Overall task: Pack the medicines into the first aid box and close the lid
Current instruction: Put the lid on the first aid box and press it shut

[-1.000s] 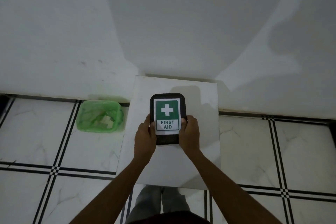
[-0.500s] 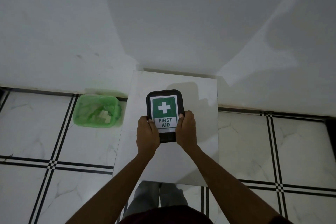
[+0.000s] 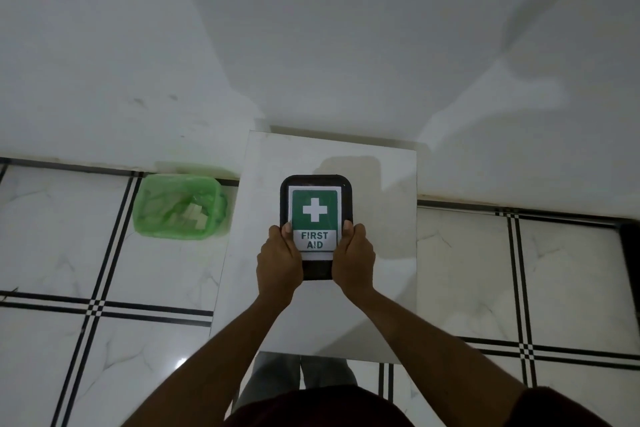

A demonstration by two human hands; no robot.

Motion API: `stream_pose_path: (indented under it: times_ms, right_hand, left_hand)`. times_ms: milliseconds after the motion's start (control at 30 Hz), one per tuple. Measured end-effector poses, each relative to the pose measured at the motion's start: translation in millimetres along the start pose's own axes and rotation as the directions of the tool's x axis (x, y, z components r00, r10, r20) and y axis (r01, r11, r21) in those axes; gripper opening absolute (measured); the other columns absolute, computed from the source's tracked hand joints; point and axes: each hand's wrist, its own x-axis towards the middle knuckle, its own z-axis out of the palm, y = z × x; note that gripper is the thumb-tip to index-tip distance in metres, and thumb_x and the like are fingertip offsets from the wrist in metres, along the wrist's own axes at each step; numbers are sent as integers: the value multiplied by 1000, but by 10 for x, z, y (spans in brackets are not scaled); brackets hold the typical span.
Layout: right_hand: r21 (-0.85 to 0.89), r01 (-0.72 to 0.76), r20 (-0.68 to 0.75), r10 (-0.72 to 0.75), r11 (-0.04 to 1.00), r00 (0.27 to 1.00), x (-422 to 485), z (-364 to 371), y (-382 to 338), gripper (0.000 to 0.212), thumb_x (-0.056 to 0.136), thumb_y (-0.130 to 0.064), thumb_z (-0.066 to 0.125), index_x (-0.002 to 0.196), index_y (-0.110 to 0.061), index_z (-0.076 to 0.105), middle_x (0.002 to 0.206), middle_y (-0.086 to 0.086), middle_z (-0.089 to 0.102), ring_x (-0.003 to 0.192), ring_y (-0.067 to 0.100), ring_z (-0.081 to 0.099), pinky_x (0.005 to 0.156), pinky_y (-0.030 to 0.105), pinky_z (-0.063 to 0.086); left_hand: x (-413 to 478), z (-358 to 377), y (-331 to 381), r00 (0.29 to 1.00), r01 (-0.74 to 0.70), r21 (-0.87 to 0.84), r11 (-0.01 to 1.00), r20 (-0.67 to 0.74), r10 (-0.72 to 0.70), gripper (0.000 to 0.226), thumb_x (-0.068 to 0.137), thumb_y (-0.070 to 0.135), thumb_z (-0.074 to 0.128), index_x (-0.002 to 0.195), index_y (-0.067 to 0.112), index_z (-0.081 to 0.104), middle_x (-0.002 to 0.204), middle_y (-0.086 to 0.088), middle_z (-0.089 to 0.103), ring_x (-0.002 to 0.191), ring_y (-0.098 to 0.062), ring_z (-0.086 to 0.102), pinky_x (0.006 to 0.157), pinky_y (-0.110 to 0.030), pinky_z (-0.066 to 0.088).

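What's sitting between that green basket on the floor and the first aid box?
Nothing. The head view shows only bare floor tile and white tabletop between the green basket and the first aid box.

Dim, greyish light; broad soft shadows across the wall (image 3: 311,45), small glare on the floor (image 3: 180,362), edges perhaps slightly bowed.

Left hand (image 3: 278,262) and right hand (image 3: 353,258) clasp the closed first aid box (image 3: 316,208) (green basket (image 3: 180,206), perhaps holding packets, sits leftward).
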Motion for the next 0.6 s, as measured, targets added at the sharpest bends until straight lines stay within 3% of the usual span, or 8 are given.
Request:
stream_pose_path:
  times_ms: [233, 300, 333, 367, 400, 433, 500, 600]
  right_hand:
    - [-34, -34, 29, 35, 999, 999, -7, -46, -23, 29, 101, -38, 26, 93, -15, 43, 90, 5, 64, 71, 17, 62, 60, 18, 50]
    - [-105, -5, 53, 11, 994, 999, -1, -92, -18, 30, 100, -40, 25, 95, -16, 42, 94, 8, 65, 76, 20, 65, 63, 24, 53]
    - [-128, 38, 28, -35, 991, 999, 15, -121, -46, 32, 100, -40, 25, 99, -14, 44, 96, 9, 64, 83, 23, 65, 66, 28, 55]
    - [-148, 112, -20, -116, 983, 993, 45, -147, -87, 36, 100, -39, 26, 107, -10, 46, 103, 12, 62, 93, 26, 63, 73, 33, 57]
    - [-176, 208, -55, -220, 962, 974, 81, -166, -137, 44, 99, -40, 25, 119, -6, 45, 115, 15, 59, 106, 28, 59, 83, 37, 56]
    - [-204, 296, -52, -312, 933, 949, 121, -164, -180, 55, 98, -42, 21, 132, -3, 39, 130, 18, 53, 121, 31, 51, 96, 40, 50]
    - [-264, 419, 14, -431, 869, 902, 192, -127, -207, 67, 98, -47, 11, 147, -1, 20, 153, 20, 29, 144, 32, 24, 114, 43, 30]
    - [-266, 455, 88, -449, 850, 889, 243, -49, -129, 61, 101, -39, 16, 150, -5, 4, 160, 14, 5, 149, 27, 2, 120, 48, 19]
  left_hand:
    - [71, -67, 40, 998, -44, 81, 996, 39, 41, 38, 97, 49, 21, 91, 16, 41, 77, 1, 60, 63, -15, 62, 49, -26, 51]
    - [52, -91, 65, 993, -119, 183, 976, 4, 120, 30, 98, 41, 25, 100, 16, 40, 87, -4, 59, 77, -23, 62, 53, -27, 49]
    - [76, -102, 76, 980, -189, 264, 946, -10, 198, 30, 97, 36, 28, 114, 13, 39, 104, -9, 58, 95, -28, 61, 64, -31, 52]
    - [120, -113, 93, 961, -259, 354, 899, 4, 275, 41, 97, 33, 30, 132, 12, 32, 128, -14, 51, 118, -33, 51, 82, -40, 52]
    - [183, -128, 108, 937, -335, 422, 843, 52, 346, 53, 98, 33, 29, 145, 13, 18, 150, -15, 32, 138, -35, 30, 101, -48, 40]
    - [255, -144, 119, 904, -416, 460, 784, 119, 410, 59, 99, 35, 25, 150, 15, 4, 159, -12, 10, 147, -29, 8, 111, -51, 23]
    - [380, -139, 127, 841, -538, 471, 699, 249, 480, 61, 98, 42, 11, 149, 16, -10, 159, -6, -12, 146, -20, -12, 119, -49, 7]
    - [440, -84, 107, 836, -548, 384, 743, 293, 464, 66, 95, 49, 3, 148, 13, -12, 157, -5, -16, 145, -19, -17, 120, -44, 5]
